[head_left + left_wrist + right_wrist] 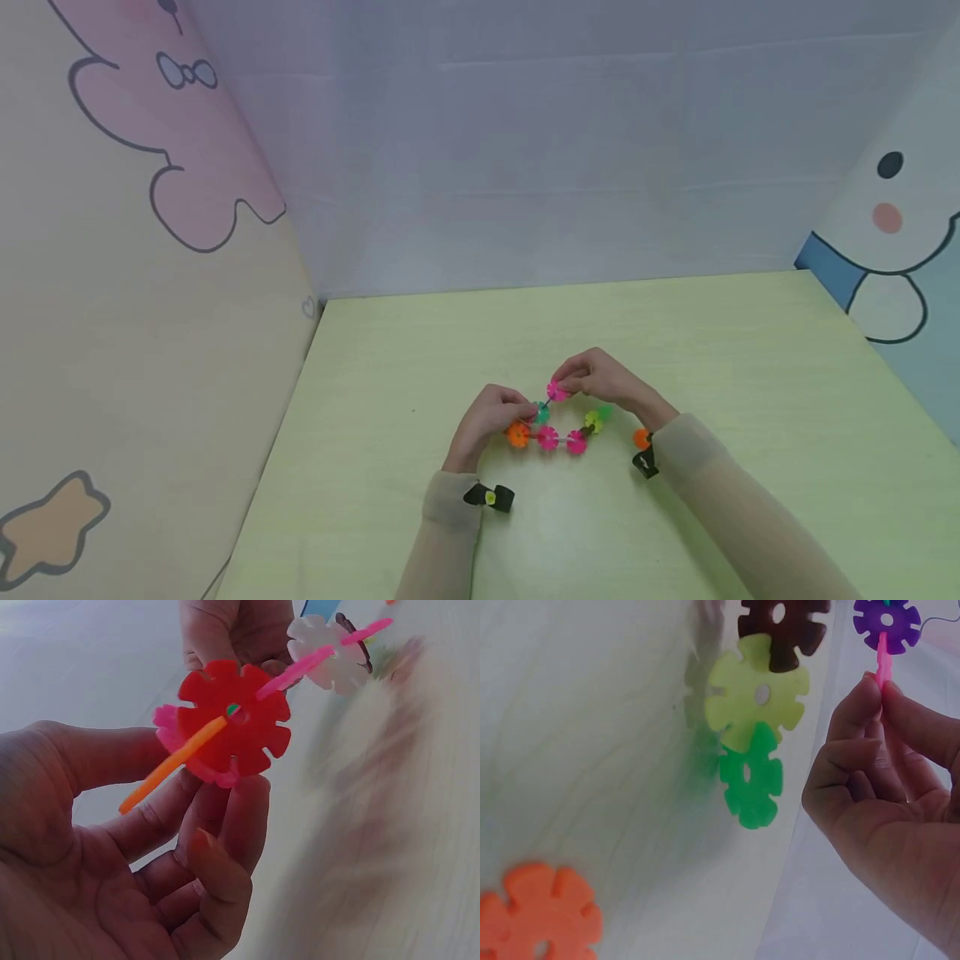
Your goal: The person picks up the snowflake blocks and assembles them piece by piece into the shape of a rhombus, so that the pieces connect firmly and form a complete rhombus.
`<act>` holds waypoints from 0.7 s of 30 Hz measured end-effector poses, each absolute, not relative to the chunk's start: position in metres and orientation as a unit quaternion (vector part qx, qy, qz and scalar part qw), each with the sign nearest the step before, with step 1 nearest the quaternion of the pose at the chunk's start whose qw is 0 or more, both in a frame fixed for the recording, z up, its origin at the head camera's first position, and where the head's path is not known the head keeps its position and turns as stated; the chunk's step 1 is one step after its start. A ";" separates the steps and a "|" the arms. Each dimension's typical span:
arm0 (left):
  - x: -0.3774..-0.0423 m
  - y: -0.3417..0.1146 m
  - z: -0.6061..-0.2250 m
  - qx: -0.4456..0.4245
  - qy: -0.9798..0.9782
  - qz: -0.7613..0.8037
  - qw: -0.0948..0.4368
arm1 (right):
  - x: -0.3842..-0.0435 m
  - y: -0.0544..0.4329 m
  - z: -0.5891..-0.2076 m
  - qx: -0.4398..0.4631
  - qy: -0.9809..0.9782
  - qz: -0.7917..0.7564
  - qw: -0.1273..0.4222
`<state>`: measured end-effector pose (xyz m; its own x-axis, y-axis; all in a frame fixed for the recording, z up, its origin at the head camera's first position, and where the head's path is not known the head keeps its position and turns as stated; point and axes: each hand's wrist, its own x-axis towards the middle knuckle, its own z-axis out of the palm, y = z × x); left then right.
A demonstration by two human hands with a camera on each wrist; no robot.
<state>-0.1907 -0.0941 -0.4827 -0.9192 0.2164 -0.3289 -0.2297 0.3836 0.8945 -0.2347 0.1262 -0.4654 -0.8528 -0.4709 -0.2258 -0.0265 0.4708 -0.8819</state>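
Notched plastic snowflake discs are slotted together into a curved chain above the table. My left hand (491,417) pinches a pink disc (169,729) at its upper left part, beside a red disc (232,720) and an edge-on orange disc (172,765). Between thumb and fingertips, my right hand (900,757) holds another pink disc (883,660) edge-on, slotted to a purple disc (870,616). A teal disc (542,412) shows between the hands. Toward the chain's other end are a brown disc (799,637), a yellow-green disc (735,690) and a green disc (751,799).
A separate orange disc (642,437) lies near the right wrist, partly hidden by the sleeve in the head view. Black straps (501,498) hang at both wrists. The pale table (360,375) meets a white sheet (555,167) behind and printed walls at the sides.
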 end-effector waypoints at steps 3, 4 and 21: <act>-0.191 -0.093 -0.484 0.001 0.801 0.561 0.210 | -0.235 0.126 -0.465 -0.154 0.828 -0.489 0.230; -0.191 -0.093 -0.485 0.002 0.798 0.564 0.215 | -0.235 0.126 -0.465 -0.155 0.828 -0.487 0.231; -0.191 -0.085 -0.489 0.029 0.777 0.583 0.235 | -0.234 0.116 -0.463 -0.228 0.824 -0.470 0.217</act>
